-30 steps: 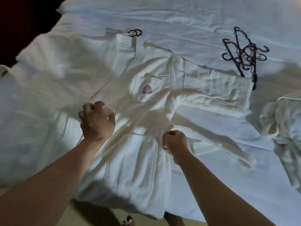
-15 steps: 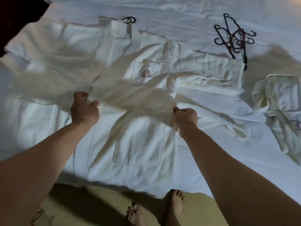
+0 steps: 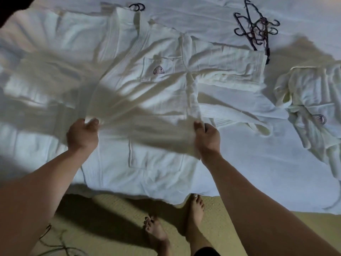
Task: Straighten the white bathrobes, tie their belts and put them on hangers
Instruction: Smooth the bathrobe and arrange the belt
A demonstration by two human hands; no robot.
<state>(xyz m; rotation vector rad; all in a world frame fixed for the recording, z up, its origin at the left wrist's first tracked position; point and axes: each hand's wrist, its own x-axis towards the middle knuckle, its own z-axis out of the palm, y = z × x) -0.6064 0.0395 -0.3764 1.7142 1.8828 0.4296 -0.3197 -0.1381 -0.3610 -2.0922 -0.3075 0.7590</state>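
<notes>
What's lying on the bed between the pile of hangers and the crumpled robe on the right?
Only bare white sheet, shadowed, separates the hangers from the crumpled robe in the head view.

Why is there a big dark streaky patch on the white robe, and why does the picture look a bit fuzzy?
In the head view, the dark patch across the bathrobe looks like shadow cast under the lifted cloth that the left hand and right hand grip; the left side of the cloth is smeared by motion blur; the wide lens bends the bed edge; the pile of hangers looks a little soft.
</notes>
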